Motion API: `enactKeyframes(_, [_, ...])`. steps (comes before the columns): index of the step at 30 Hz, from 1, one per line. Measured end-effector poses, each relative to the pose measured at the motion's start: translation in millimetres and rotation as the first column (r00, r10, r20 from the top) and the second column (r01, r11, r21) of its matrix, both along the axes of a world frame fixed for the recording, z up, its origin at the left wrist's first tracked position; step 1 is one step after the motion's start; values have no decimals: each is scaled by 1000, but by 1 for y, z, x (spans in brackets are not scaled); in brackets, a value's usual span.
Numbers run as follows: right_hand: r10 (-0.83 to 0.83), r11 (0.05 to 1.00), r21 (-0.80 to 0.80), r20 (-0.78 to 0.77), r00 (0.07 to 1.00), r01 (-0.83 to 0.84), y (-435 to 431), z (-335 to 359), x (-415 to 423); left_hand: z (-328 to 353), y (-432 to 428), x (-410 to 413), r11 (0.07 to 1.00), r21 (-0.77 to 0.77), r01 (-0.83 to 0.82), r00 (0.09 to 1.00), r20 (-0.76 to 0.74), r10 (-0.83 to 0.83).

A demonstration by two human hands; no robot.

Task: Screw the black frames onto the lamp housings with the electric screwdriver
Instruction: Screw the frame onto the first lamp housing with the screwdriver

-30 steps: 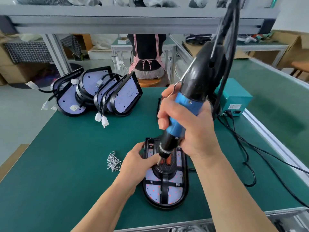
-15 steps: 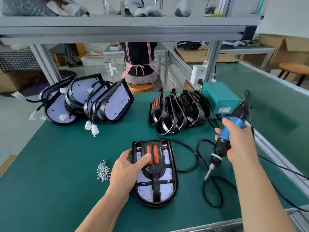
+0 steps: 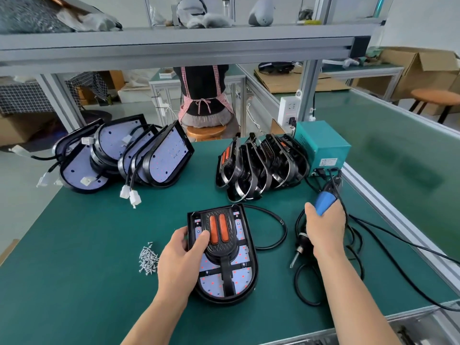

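At six o'clock on the green table [image 3: 87, 245] I see the lamp housing [image 3: 240, 282] lying flat, a black frame [image 3: 221, 249] on it; the left hand [image 3: 179, 260] grips its left edge, thumb on the frame. At three o'clock the right hand [image 3: 326, 230] is clamped round the screwdriver [image 3: 323, 201], bit pointing down. Screws [image 3: 148, 257] lie at nine o'clock.
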State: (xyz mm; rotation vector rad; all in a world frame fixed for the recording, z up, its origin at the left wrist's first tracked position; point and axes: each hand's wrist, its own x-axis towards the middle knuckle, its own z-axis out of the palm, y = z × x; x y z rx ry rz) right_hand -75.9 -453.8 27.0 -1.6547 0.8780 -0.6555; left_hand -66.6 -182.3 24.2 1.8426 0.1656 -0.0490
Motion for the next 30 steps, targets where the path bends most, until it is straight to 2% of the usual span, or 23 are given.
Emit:
enactKeyframes(6, [8,979,-202,-157,988,-40,12,-2,-15,-3,1,1,998,55,-15,1000,20,14])
enactKeyframes(11, [10,949,-314,-105,994,-43,21,3,-28,-4,1,0,996,88,-15,999,36,12])
enactKeyframes(13, [27,904,-426,-49,998,-45,27,9,-29,-5,2,0,996,91,-13,999,40,10])
enactKeyframes(15, [116,834,-535,-67,991,-134,32,13,-27,-6,2,0,996,91,-7,999,44,3])
enactKeyframes(17, [249,746,-570,-240,938,-344,38,18,-21,-6,3,1,995,98,0,999,47,-4])
enactKeyframes(20, [364,593,-488,-547,754,-641,53,22,-10,-6,2,0,994,108,-8,998,62,1])
enactKeyframes(22, [341,582,-424,-647,682,-694,64,24,-6,-6,2,-1,994,104,-31,997,76,23])
enactKeyframes(24, [332,620,-374,-671,663,-689,72,27,-5,-6,1,-3,992,116,-54,995,86,44])
enactKeyframes(26, [409,634,-293,-658,632,-715,77,32,-6,-5,0,-3,989,130,-73,994,93,61])
enactKeyframes(29, [538,576,-209,-631,559,-790,88,39,-11,-2,-1,-2,984,148,-101,993,83,89])
enactKeyframes(30, [556,589,-185,-614,560,-787,91,40,-12,-2,-1,-2,982,154,-106,992,81,94])
